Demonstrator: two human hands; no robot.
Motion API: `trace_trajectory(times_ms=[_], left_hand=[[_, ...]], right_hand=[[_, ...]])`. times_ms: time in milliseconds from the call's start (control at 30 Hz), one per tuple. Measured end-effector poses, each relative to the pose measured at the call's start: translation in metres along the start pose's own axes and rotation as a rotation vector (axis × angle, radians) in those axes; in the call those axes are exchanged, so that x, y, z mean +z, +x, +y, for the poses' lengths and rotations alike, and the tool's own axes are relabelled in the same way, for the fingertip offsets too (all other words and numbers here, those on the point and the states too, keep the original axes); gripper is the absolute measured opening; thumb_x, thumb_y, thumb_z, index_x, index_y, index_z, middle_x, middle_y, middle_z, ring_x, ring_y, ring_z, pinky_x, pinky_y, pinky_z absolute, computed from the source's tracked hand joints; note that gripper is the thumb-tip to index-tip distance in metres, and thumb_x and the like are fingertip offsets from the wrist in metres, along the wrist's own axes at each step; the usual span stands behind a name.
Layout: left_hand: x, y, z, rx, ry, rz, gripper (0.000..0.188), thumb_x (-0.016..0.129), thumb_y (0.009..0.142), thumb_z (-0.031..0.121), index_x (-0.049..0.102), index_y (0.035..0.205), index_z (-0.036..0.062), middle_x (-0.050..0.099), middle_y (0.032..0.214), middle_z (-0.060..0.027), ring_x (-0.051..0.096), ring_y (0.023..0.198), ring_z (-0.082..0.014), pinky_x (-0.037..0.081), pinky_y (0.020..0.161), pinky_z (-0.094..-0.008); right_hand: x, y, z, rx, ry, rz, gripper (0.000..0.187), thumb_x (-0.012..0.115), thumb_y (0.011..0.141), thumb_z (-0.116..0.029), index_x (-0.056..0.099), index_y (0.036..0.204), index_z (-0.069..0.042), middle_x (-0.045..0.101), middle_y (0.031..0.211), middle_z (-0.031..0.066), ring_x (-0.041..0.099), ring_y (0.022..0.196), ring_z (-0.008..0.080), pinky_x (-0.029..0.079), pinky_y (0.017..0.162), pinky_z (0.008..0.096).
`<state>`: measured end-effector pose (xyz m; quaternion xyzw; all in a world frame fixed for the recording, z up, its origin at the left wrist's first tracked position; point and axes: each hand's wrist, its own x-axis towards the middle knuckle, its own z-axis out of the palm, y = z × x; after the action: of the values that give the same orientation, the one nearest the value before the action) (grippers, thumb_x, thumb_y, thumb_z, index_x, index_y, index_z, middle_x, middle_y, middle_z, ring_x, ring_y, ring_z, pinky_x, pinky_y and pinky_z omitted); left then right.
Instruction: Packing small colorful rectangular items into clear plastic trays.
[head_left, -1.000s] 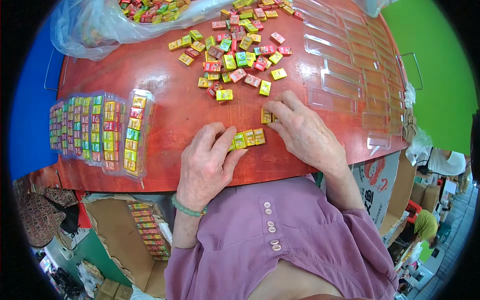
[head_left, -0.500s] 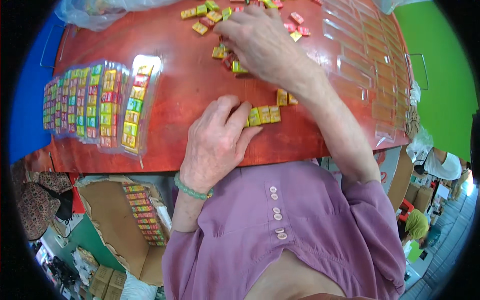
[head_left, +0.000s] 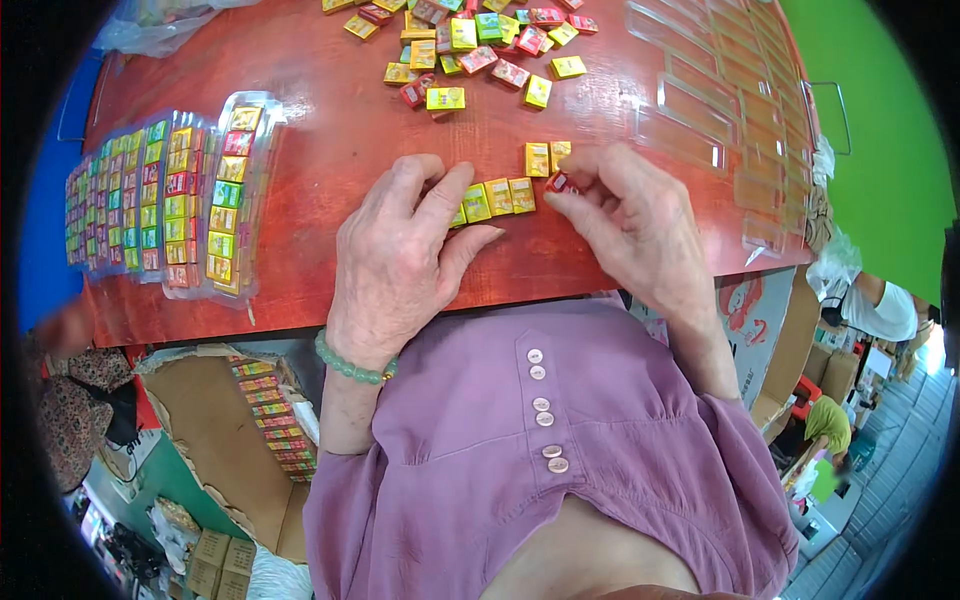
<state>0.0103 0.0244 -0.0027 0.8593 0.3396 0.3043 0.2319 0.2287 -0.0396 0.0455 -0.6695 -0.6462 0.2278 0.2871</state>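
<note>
A short row of small yellow and green boxes (head_left: 499, 197) stands on the red table in front of me. My left hand (head_left: 395, 255) is closed round the row's left end, thumb on the near side and index finger on the far side; its palm hides that end. At the right end of the row, my right hand (head_left: 640, 225) pinches a small red box (head_left: 562, 184) between thumb and fingers. Just beyond it sit two yellow boxes (head_left: 537, 159), one partly covered by my right fingers. A green bead bracelet circles my left wrist.
A loose pile of small coloured boxes (head_left: 480, 58) lies at the far middle. Filled clear plastic trays (head_left: 225, 215) overlap on the left; unfilled clear trays (head_left: 700, 115) cover the right. Below the table's near edge, an open carton (head_left: 205, 410) holds more filled trays.
My right hand has come back from the pile toward me, now with a red box in its fingers. The left hand stays at the row. The whole view has shifted slightly.
</note>
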Motion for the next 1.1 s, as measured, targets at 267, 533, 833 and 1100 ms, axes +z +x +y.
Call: trace_trajectory(times_ms=[267, 533, 833, 1100], left_hand=[[-0.002, 0.001, 0.004, -0.011, -0.003, 0.000, 0.041, 0.085, 0.077, 0.015, 0.070, 0.112, 0.0001, 0.061, 0.102, -0.0125, 0.067, 0.091, -0.0299, 0.057, 0.073, -0.0415], [-0.005, -0.006, 0.005, -0.024, 0.018, 0.016, 0.040, 0.083, 0.077, 0.007, 0.070, 0.113, -0.0020, 0.061, 0.104, -0.0141, 0.066, 0.092, -0.0317, 0.057, 0.077, -0.0416], [-0.015, -0.008, 0.008, -0.198, -0.039, 0.016, 0.042, 0.083, 0.078, 0.005, 0.069, 0.118, -0.0015, 0.062, 0.107, -0.0168, 0.067, 0.094, -0.0337, 0.057, 0.078, -0.0416], [-0.015, -0.008, 0.005, -0.139, 0.007, 0.005, 0.041, 0.083, 0.078, 0.005, 0.071, 0.117, 0.0023, 0.060, 0.100, -0.0123, 0.066, 0.083, -0.0284, 0.055, 0.070, -0.0397]], right_hand=[[0.024, -0.012, 0.010, -0.120, -0.103, 0.104, 0.026, 0.083, 0.086, -0.014, 0.066, 0.101, 0.000, 0.066, 0.086, 0.0113, 0.067, 0.066, 0.0212, 0.055, 0.059, 0.0335], [0.041, -0.003, 0.014, -0.297, -0.115, 0.172, 0.027, 0.084, 0.082, -0.010, 0.066, 0.101, -0.001, 0.063, 0.086, 0.0119, 0.066, 0.074, 0.0287, 0.056, 0.063, 0.0383], [0.040, 0.003, 0.007, -0.377, -0.092, 0.071, 0.030, 0.082, 0.082, -0.007, 0.067, 0.107, -0.001, 0.064, 0.095, 0.0144, 0.066, 0.087, 0.0330, 0.057, 0.074, 0.0412], [0.012, 0.014, 0.018, -0.176, -0.211, 0.064, 0.040, 0.079, 0.085, -0.008, 0.070, 0.123, -0.007, 0.059, 0.118, 0.0151, 0.064, 0.102, 0.0307, 0.056, 0.085, 0.0392]])
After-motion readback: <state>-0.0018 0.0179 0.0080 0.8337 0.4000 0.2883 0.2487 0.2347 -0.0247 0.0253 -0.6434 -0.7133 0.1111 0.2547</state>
